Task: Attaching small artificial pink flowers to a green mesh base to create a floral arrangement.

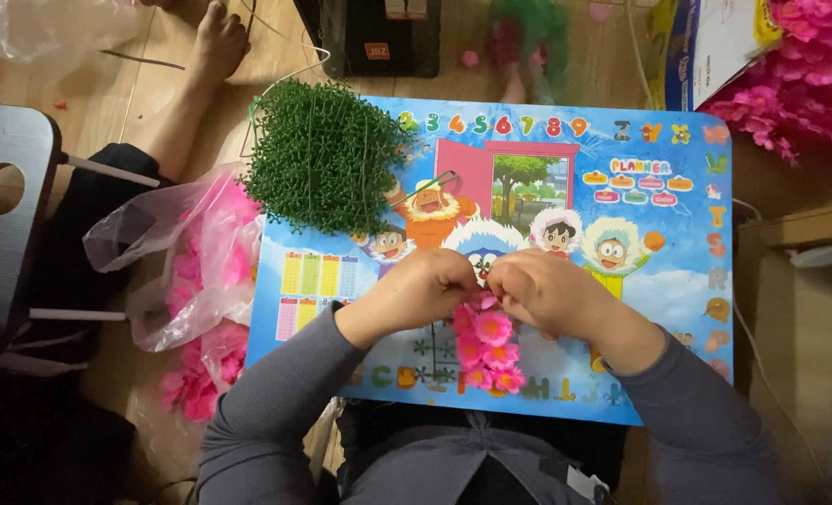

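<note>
Over the tabletop (640, 281) I see both hands, left hand (416, 292) and right hand (542, 292), each grip pinched shut on the flower strip's (489, 351) top end (it trails toward me).

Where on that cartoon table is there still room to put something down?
The right side of the table is free, beyond the right hand. The upper left holds the green stem pile; the front middle is crowded by the left hand and pink flower strip.

Left hand (421, 290) and right hand (547, 292) meet, fingers pinched
</note>
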